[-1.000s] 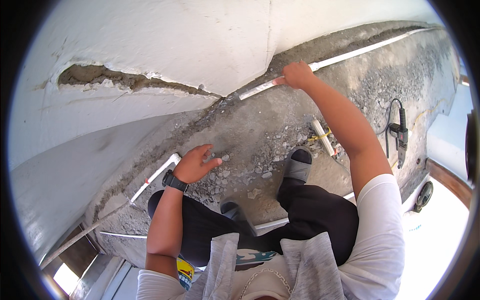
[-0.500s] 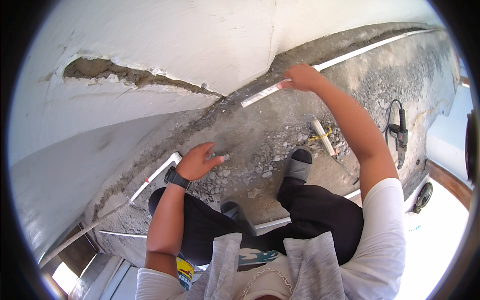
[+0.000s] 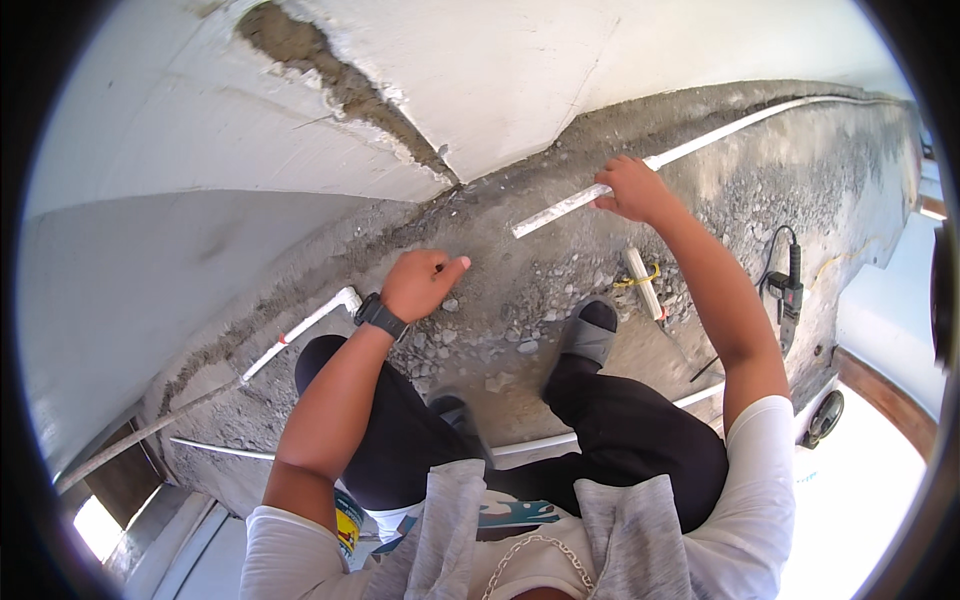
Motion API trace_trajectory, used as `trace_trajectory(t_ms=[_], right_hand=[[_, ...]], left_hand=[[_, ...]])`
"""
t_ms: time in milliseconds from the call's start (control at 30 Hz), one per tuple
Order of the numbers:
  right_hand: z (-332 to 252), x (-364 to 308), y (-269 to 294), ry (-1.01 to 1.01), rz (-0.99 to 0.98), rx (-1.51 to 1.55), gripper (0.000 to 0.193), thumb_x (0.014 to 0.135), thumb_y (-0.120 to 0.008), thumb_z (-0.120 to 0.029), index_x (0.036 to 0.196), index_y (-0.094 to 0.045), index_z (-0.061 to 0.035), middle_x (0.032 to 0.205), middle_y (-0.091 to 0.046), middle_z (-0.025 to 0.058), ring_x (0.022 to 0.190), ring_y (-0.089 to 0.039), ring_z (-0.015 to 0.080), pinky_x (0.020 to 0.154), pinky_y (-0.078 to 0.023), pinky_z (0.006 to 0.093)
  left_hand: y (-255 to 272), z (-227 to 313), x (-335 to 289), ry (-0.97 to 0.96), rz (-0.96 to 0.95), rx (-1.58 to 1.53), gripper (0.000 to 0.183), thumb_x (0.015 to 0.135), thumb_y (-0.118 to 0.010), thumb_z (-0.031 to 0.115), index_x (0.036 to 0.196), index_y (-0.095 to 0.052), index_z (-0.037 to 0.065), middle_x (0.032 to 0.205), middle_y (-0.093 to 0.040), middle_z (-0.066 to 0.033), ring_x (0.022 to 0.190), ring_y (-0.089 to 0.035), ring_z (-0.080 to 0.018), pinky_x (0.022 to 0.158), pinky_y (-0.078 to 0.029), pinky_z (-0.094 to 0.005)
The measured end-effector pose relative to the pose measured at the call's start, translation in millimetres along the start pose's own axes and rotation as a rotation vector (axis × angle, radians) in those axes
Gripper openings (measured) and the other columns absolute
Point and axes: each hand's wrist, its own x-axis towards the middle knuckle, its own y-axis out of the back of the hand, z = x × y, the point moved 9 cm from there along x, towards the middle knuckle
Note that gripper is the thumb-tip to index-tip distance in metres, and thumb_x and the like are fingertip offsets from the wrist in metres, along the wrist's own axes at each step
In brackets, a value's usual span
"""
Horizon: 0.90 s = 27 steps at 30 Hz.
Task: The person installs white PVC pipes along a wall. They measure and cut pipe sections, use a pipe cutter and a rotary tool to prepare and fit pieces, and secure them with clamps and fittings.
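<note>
My right hand (image 3: 632,190) grips a long white plastic pipe (image 3: 562,211) near its cut end, which points toward the wall corner. From there the pipe runs back along a rough channel at the wall's foot. My left hand (image 3: 420,284), with a black watch at the wrist, hovers above the gravelly ground. Its fingers are curled in and the thumb sticks out; nothing shows in it. Close to that wrist is a white pipe with an elbow (image 3: 346,298) and a red band. Between my arms lies a pale bar (image 3: 643,282) with a yellow tie.
A dark corded power tool (image 3: 790,290) lies beyond my right forearm. Rubble (image 3: 520,330) covers the ground around my sandals. The white wall has a broken groove (image 3: 360,95). Another thin white pipe (image 3: 540,444) passes behind my feet, and a round black object (image 3: 823,418) sits at the right.
My left hand has gone from spread fingers to curled ones, moving slightly up and right. The right hand still holds the pipe, whose end has shifted a little right and nearer. The view has tilted.
</note>
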Motion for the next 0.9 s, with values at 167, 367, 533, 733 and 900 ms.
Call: trace_trajectory(t_ms=[167, 367, 533, 733, 900], right_hand=[[-7.2, -7.3, 17.1, -0.015, 0.101, -0.090, 0.042, 0.083, -0.072, -0.041, 0.114, -0.069, -0.0120, 0.120, -0.059, 0.0117, 0.121, -0.049, 0.0312, 0.108, -0.035, 0.0471], [-10.3, -29.9, 31.1, -0.045, 0.260, -0.090, 0.046, 0.083, -0.071, -0.044, 0.116, -0.068, -0.0129, 0.141, -0.049, 0.0153, 0.135, -0.040, 0.0342, 0.114, -0.027, 0.0515], [-9.9, -48.0, 26.9, -0.110, 0.245, -0.144, 0.052, 0.086, -0.067, -0.047, 0.127, -0.063, -0.0154, 0.153, -0.039, 0.0148, 0.140, -0.035, 0.0353, 0.116, -0.023, 0.0561], [-14.6, -54.8, 33.5, -0.211, 0.326, -0.191, 0.067, 0.088, -0.063, -0.051, 0.145, -0.046, -0.0206, 0.160, -0.028, 0.0133, 0.145, -0.029, 0.0350, 0.115, -0.023, 0.0602], [35.9, -133.7, 36.9, -0.446, 0.343, 0.200, 0.063, 0.089, -0.061, -0.053, 0.137, -0.051, -0.0144, 0.138, -0.051, 0.0203, 0.119, -0.056, 0.0391, 0.097, -0.044, 0.0542]], left_hand=[[-17.2, 3.1, 12.8, 0.055, -0.001, 0.099, 0.036, 0.086, -0.073, 0.036, 0.082, -0.068, 0.000, 0.075, -0.067, -0.0139, 0.069, -0.065, -0.0234, 0.063, -0.049, -0.0371], [-42.2, 19.2, 31.6, 0.031, 0.073, -0.053, 0.051, 0.082, -0.079, 0.034, 0.118, -0.065, 0.001, 0.097, -0.069, -0.0149, 0.080, -0.067, -0.0241, 0.074, -0.054, -0.0363], [-66.1, 37.8, 42.9, -0.037, 0.067, 0.018, 0.059, 0.080, -0.080, 0.037, 0.122, -0.063, 0.000, 0.100, -0.069, -0.0162, 0.081, -0.067, -0.0261, 0.073, -0.054, -0.0387], [-69.7, 68.6, 51.9, -0.123, 0.163, 0.415, 0.043, 0.085, -0.072, 0.043, 0.089, -0.067, 0.000, 0.074, -0.063, -0.0188, 0.069, -0.062, -0.0387, 0.063, -0.048, -0.0463], [-80.5, 74.9, 56.0, -0.182, 0.056, 0.557, 0.038, 0.092, -0.064, 0.039, 0.087, -0.064, 0.001, 0.080, -0.065, -0.0225, 0.076, -0.063, -0.0446, 0.065, -0.049, -0.0507]])
